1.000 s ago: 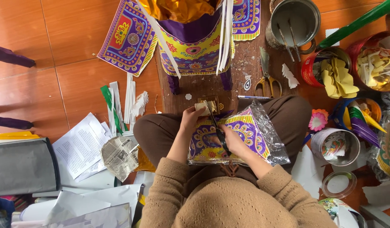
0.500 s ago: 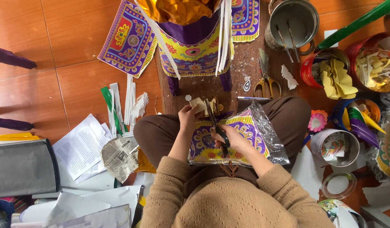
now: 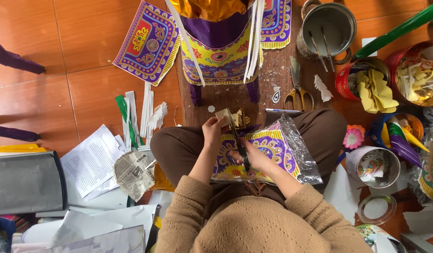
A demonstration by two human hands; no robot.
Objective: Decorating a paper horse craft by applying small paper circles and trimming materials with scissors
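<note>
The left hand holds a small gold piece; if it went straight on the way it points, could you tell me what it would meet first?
Likely the purple-and-yellow paper structure on the wooden board; the left hand points up-frame toward it, though depth is unclear.

Your right hand [image 3: 254, 157] hides the scissors' [image 3: 238, 140] handles; the small cream piece [image 3: 223, 115] is too small to tell.

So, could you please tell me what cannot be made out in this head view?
- Left hand: the small gold piece it holds is too small to identify.
- Right hand: its fingers hide how it grips the dark tool.
- Patterned sheet on the lap: partly covered by both hands.
- Grey bag: cut off by the left edge.
</note>
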